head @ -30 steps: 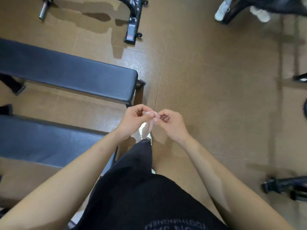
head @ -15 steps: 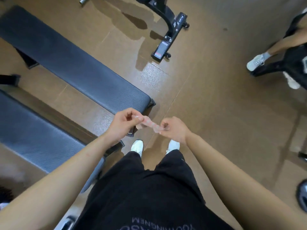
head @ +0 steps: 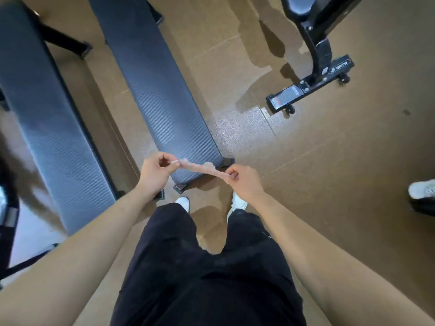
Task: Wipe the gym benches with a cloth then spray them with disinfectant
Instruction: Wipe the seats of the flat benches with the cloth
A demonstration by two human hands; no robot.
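- The left hand pinches one end of a thin, pale pink cloth; its fingers are curled in tight around that end.
- The right hand pinches the other end, with its fingers also curled close on it.
- The cloth is pulled into a narrow, crumpled strip between the two hands, held in the air and sloping down a little toward the right hand.
- The strip hangs above the near end of the right bench, whose dark ribbed pad runs away from the person.
- The left bench lies beside it, with a strip of brown floor between them.
- The person stands at the end of the right bench in black trousers, with white shoes showing just below the hands.
- A black frame on small wheels stands at the upper right, well apart from the benches.
- Another white shoe shows at the right edge.
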